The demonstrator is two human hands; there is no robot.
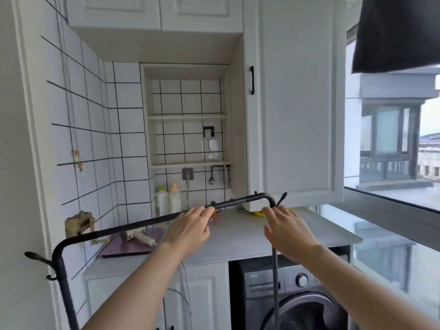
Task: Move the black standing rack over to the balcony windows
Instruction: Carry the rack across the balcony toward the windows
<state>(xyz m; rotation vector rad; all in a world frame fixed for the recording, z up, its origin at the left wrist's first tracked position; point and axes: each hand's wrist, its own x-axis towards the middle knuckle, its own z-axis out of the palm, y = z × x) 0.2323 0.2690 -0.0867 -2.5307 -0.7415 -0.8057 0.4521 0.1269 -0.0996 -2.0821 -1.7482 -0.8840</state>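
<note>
The black standing rack stands in front of the white counter, its top bar sloping from the lower left up to a bend at the upper right. Side hooks stick out at both corners. Its left post and right post run down out of view. My left hand reaches to the top bar with its fingers spread, fingertips lying on the bar. My right hand is open beside the right post just under the bend, with its thumb apart. The balcony windows fill the right side.
A white counter carries a purple board, a hair dryer and two bottles. Under it sit white cupboards and a grey washing machine. A wall cabinet hangs right above the rack's bend. A dark cloth hangs at the top right.
</note>
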